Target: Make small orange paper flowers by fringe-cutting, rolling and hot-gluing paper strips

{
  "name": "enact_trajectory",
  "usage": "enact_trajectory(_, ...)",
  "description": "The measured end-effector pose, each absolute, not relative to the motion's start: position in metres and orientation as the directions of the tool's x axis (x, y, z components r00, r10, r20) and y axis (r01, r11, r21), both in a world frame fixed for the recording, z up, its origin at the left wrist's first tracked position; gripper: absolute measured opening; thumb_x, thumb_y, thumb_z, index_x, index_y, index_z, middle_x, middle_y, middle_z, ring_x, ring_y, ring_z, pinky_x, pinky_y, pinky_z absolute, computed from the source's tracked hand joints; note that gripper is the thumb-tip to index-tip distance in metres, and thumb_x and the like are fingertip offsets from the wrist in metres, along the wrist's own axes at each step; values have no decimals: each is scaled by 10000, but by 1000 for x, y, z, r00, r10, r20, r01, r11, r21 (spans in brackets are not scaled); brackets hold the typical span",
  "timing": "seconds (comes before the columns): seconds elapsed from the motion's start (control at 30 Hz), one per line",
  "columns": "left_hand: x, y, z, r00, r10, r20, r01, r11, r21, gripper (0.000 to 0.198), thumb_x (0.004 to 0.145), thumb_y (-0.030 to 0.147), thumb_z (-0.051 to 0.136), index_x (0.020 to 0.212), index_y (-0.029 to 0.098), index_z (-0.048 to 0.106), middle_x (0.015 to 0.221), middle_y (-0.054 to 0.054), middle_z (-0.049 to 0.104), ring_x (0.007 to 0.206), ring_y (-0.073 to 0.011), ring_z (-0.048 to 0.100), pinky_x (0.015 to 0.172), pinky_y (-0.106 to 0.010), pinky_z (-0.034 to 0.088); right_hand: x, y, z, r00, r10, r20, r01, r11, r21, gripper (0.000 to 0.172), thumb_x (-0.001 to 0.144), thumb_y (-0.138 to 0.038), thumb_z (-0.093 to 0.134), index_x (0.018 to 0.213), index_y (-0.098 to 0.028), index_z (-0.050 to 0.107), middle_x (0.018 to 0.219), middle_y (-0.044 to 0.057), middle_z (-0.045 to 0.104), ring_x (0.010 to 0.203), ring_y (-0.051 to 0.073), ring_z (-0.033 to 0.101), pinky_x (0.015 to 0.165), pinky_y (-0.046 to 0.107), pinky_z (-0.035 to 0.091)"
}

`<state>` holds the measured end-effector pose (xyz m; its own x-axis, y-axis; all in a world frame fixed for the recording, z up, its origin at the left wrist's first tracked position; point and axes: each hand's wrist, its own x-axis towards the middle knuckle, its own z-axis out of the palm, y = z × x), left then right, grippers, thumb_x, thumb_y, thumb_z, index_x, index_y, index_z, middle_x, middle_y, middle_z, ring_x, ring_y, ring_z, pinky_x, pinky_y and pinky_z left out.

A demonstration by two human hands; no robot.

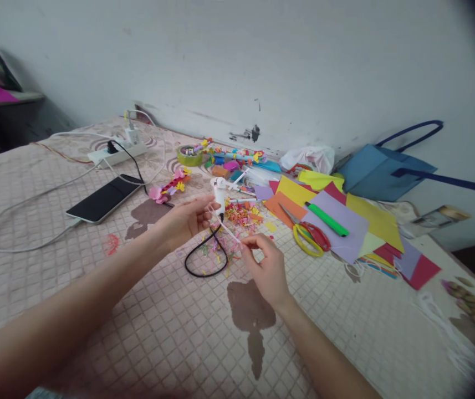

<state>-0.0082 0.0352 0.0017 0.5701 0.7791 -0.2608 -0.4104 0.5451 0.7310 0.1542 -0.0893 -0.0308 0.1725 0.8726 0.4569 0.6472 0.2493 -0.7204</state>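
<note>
The thumb and forefinger of the right hand (pixel 265 267) pinch one end of a thin white stick (pixel 229 233); the fingers of the left hand (pixel 188 221) close on its other end. The stick is just in front of the white glue gun (pixel 219 195). Paper scraps (pixel 243 217) lie beside the glue gun, scissors (pixel 299 228) to its right, a phone (pixel 105 198) to its left.

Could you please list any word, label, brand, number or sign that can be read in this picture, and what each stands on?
No text can be read.
White glue gun: any markings are too small to read.
Power strip: any markings are too small to read.
Phone: dark screen, no legible text.
Thin white strip: no writing visible.
</note>
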Motion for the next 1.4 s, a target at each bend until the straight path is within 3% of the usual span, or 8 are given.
enact_trajectory(0.17,-19,53,0,392,911,-130,-371,286,884,96,817,146,599,907,128,626,771,-20,670,539,-42,556,506,-139,450,157,-90,-29,157,862,483,672,265,-692,94,844,-133,524,790,-196,569,760,13,578,745,165,545,705,301,433)
enact_trajectory(0.3,-24,56,1,278,947,162,-45,-156,987,117,799,227,620,821,112,621,760,-51,691,501,-57,536,465,-153,409,160,-91,-26,125,841,527,708,296,-641,96,842,-111,527,810,-189,572,788,22,581,772,169,540,720,307,433)
enact_trajectory(0.4,-23,47,3,343,901,267,227,-355,907,182,841,280,550,785,119,614,729,-54,699,415,-60,501,402,-168,356,161,-92,-24,96,833,545,733,312,-605,105,844,-99,524,830,-190,574,801,27,587,786,173,537,727,313,434)
enact_trajectory(0.5,-19,32,2,427,881,203,402,-386,830,402,911,386,398,684,126,604,509,-27,621,383,-88,500,408,-187,361,162,-92,-24,70,834,547,741,324,-588,106,849,-100,523,837,-193,573,807,29,588,793,177,536,733,319,439)
enact_trajectory(0.63,-9,13,0,632,738,236,292,-509,810,296,839,411,545,809,142,664,755,-50,694,669,-142,615,613,-230,461,160,-93,-24,30,836,548,743,349,-572,102,855,-98,531,832,-190,570,807,32,585,795,179,536,735,323,443)
enact_trajectory(0.8,0,2,-8,765,632,120,70,-268,961,243,804,352,598,879,123,622,837,-57,661,746,-139,602,687,-253,467,159,-94,-24,-44,800,599,822,369,-433,99,873,-111,530,821,-183,575,818,54,590,837,204,522,758,357,437)
enact_trajectory(1.1,1,0,-8,840,522,-144,106,103,989,245,803,362,593,722,133,559,639,9,591,574,-85,489,565,-221,365,161,-94,-26,-178,652,737,887,431,-167,108,879,-119,548,826,-198,599,787,42,640,810,199,546,784,388,430)
enact_trajectory(1.4,-1,5,-11,859,487,-158,93,156,983,164,766,292,623,756,132,586,611,33,548,565,-84,461,557,-231,323,165,-90,-32,-155,665,730,886,421,-195,179,862,-108,557,997,-219,593,902,60,637,881,217,554,817,408,439)
